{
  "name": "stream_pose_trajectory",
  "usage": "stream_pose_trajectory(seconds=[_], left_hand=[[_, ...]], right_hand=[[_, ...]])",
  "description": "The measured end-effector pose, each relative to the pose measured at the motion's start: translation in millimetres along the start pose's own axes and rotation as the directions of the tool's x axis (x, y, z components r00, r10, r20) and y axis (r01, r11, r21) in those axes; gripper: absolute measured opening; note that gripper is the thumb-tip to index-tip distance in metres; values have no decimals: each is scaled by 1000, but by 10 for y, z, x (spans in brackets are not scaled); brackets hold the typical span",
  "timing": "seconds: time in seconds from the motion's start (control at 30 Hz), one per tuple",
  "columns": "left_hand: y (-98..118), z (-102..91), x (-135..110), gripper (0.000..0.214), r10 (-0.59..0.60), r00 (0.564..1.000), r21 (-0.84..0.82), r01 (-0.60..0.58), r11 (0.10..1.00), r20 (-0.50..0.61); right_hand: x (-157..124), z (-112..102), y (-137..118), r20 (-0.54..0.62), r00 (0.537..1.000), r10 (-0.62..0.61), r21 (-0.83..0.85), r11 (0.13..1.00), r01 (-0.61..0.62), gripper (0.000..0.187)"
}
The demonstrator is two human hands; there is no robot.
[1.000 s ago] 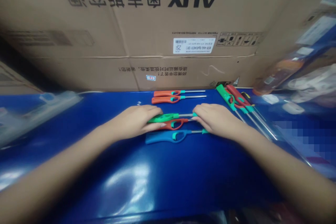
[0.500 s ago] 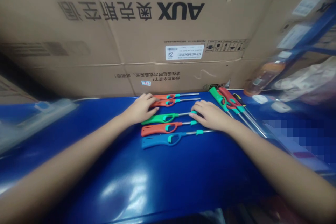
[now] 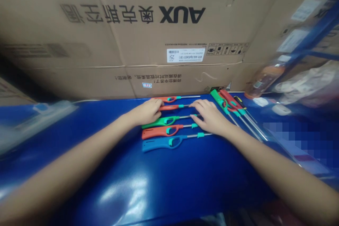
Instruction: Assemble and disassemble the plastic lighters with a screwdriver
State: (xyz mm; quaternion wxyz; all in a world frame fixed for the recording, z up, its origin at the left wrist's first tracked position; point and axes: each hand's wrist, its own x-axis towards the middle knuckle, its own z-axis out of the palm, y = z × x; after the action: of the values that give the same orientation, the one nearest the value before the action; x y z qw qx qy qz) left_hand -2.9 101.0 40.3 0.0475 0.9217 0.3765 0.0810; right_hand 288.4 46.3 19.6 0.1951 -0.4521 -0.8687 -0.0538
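Observation:
Several long-nosed gas lighters lie in a row on a blue tabletop (image 3: pixel 127 183), handles to the left and metal rods to the right. My left hand (image 3: pixel 148 112) is closed around the handle of the second orange lighter (image 3: pixel 171 107), hiding most of that handle. At the same lighter's rod end, my right hand (image 3: pixel 210 116) has its fingers curled over the tip. Behind it lies another orange lighter (image 3: pixel 165 99). Nearer to me are a green lighter (image 3: pixel 161 122), an orange-red lighter (image 3: pixel 159 132) and a blue lighter (image 3: pixel 159 144).
A large cardboard box (image 3: pixel 132 46) rises along the back edge. Right of the row lie a green lighter (image 3: pixel 218 99), a red lighter (image 3: pixel 230 99) and a yellow-and-black tool (image 3: pixel 240 101). An orange-tinted bottle (image 3: pixel 261 81) and a plastic bag (image 3: pixel 304 81) are at the right.
The second orange lighter has moved toward me, away from the rearmost one, and has turned about its length. My right fingers have shifted from the green lighter's rod to its tip.

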Motion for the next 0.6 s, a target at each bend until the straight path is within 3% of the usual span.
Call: stream_pose_trajectory(seconds=[0.13, 0.27, 0.33, 0.5, 0.6], left_hand=[[276, -118, -95, 21, 15, 1000, -34, -15, 999, -15], [465, -229, -172, 27, 30, 997, -246, -11, 969, 75], [455, -281, -188, 41, 50, 991, -318, -7, 948, 127], [311, -429, -185, 48, 107, 961, -434, 14, 901, 254], [205, -553, -223, 43, 78, 976, -421, 16, 907, 206]], right_hand=[[14, 22, -20, -23, 1000, -4, 7, 1000, 4, 43], [16, -23, -71, 173, 982, -70, -56, 995, 81, 28], [21, -59, -114, 232, 970, -68, -112, 989, 96, 31], [38, -138, -253, 194, 978, -72, -145, 984, 101, 35], [27, -173, -235, 196, 980, -48, -149, 986, 78, 32]])
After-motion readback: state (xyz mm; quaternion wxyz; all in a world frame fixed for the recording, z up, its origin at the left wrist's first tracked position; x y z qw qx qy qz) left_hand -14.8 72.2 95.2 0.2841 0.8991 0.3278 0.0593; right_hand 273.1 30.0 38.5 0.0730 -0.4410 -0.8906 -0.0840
